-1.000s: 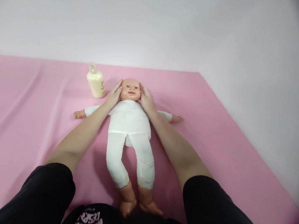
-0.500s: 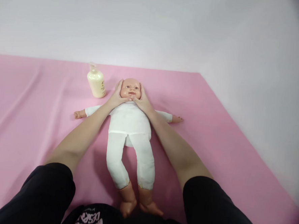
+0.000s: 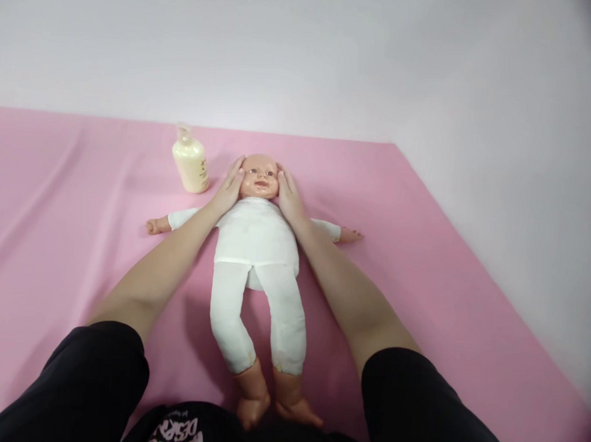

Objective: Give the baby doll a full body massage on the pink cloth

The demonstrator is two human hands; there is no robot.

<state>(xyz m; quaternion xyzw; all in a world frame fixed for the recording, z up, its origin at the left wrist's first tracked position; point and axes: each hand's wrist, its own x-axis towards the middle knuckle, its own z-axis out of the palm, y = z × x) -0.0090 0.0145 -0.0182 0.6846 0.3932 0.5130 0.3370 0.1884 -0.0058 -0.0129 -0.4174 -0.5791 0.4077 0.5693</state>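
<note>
A baby doll (image 3: 257, 235) in a white top and trousers lies on its back, arms spread to the sides and bare feet towards me. My left hand (image 3: 230, 189) rests along the left side of the doll's head (image 3: 260, 177), fingers stretched out, thumb by the cheek. On the opposite side my right hand (image 3: 290, 195) lies against the head in the same way, its thumb beside the cheek. Neither hand is closed around anything. The fingertips are partly hidden behind the head.
A pump bottle (image 3: 191, 166) of pale yellow liquid stands left of the doll's head, near my left hand. Beneath everything is a pink cloth (image 3: 422, 275) with a few folds at the left. Its far edge meets a pale surface (image 3: 305, 55).
Both thumbs have swept outward and up from the doll's chin to the sides of its face. The chin now shows. The doll and the bottle stay in place.
</note>
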